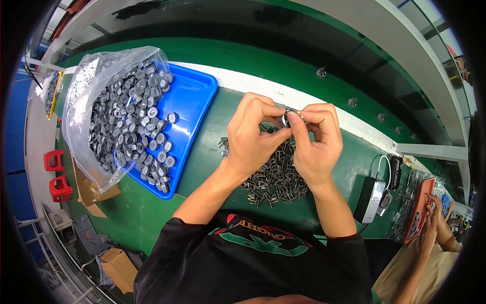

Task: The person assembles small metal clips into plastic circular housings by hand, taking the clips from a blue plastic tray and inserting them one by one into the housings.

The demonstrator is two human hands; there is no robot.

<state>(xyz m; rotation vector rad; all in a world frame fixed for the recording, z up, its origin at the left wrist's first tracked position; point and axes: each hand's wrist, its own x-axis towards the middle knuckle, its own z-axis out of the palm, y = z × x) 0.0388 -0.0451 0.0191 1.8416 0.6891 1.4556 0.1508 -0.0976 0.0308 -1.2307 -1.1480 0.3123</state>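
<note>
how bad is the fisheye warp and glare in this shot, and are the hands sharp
Head view: strong fisheye, the white strip along the green bench bows and the corners go black. Light is even and soft, with glare mainly on the plastic bag of round parts. The left hand and right hand are fairly sharp at centre; the small part pinched between them is too small to resolve.

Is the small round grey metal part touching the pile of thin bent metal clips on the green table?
Apart. The head view shows both hands pinching the round grey part up above the clip pile.
</note>
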